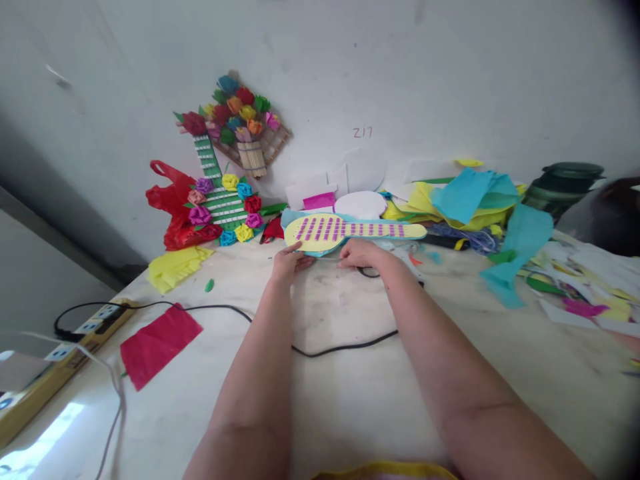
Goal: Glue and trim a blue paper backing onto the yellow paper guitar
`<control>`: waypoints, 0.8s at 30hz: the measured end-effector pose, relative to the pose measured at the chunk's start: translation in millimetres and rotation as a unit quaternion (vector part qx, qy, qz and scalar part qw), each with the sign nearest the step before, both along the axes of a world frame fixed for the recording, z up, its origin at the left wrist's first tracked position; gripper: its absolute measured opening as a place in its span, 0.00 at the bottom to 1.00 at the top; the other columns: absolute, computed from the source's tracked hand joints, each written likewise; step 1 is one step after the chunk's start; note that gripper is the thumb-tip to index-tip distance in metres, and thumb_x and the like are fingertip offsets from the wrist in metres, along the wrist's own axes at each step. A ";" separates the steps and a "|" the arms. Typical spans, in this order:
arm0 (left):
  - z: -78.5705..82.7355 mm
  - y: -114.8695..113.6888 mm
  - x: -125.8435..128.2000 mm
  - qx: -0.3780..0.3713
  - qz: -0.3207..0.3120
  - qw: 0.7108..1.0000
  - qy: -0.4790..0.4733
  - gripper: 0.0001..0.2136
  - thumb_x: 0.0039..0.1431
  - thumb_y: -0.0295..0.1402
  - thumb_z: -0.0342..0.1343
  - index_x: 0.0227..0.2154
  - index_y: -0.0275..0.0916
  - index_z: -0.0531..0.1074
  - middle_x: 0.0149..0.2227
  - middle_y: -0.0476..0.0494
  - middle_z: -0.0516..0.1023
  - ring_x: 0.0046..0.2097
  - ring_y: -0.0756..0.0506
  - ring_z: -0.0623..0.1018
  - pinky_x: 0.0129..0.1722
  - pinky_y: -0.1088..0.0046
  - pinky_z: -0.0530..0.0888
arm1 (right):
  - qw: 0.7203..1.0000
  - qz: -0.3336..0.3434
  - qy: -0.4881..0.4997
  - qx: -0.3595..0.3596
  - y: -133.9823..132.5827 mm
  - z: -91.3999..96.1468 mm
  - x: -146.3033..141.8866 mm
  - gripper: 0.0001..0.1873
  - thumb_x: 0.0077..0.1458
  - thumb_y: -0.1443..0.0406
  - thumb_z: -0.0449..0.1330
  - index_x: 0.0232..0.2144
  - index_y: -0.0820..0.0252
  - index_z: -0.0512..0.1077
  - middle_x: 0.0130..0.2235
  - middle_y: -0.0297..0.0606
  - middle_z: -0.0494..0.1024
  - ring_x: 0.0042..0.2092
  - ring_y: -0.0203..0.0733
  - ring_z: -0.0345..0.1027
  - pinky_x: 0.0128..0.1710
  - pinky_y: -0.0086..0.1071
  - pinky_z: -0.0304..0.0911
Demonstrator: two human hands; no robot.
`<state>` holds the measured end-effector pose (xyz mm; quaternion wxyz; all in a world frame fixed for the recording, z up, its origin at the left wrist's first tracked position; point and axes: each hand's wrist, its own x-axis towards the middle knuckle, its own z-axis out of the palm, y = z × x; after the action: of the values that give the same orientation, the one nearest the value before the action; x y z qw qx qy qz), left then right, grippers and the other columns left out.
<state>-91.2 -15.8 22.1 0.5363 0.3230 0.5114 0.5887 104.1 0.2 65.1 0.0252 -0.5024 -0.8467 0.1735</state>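
Observation:
A yellow guitar-shaped paper cut-out [350, 231] with rows of purple strips lies on the table near the wall. My left hand [287, 261] pinches its rounded near edge, fingers closed on the paper. My right hand [361, 254] rests just below the cut-out's middle, fingers curled down on a thin pale stick or wire that runs between both hands; what it grips is too small to name. A black cable [345, 347] passes under my forearms.
Paper flower crafts [225, 200] and a red plastic bag [173, 200] lean against the wall at left. Loose blue, yellow and green paper [475, 200] is piled at right. A red sheet [157, 343], yellow crepe [177, 265] and a power strip [85, 330] lie at left.

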 end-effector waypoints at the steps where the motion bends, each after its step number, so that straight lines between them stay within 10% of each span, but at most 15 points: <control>1: -0.2 -0.1 -0.9 0.002 -0.003 1.000 0.002 0.24 0.49 0.19 0.54 0.52 0.27 0.62 0.24 0.38 0.75 0.27 0.46 0.78 0.33 0.70 0.76 | 1.000 0.006 0.008 -0.002 -0.5 0.1 -0.1 0.09 0.42 0.61 0.57 0.21 0.59 0.73 0.22 0.32 0.73 0.23 0.32 0.60 0.22 0.26 0.51; 11: -2.8 -0.4 -2.4 0.017 -0.025 1.000 0.005 0.30 0.47 0.21 0.57 0.56 0.34 0.58 0.30 0.37 0.76 0.27 0.47 0.78 0.32 0.70 0.75 | 0.992 0.001 0.083 0.100 2.5 -6.4 -10.0 0.15 0.45 0.54 0.56 0.24 0.60 0.73 0.26 0.34 0.73 0.29 0.35 0.63 0.25 0.26 0.50; 24: -7.3 0.2 7.8 0.018 0.039 0.998 0.041 0.48 0.46 0.23 0.58 0.61 0.42 0.28 0.29 0.44 0.77 0.24 0.46 0.77 0.31 0.67 0.74 | 0.963 -0.009 0.039 0.267 -7.2 -26.0 -51.6 0.14 0.54 0.61 0.51 0.41 0.52 0.73 0.48 0.38 0.68 0.42 0.40 0.66 0.34 0.30 0.57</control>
<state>-83.4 -15.6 14.8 0.4852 0.3362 0.5343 0.6050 52.4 -7.0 39.1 0.1934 -0.4780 -0.8559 -0.0397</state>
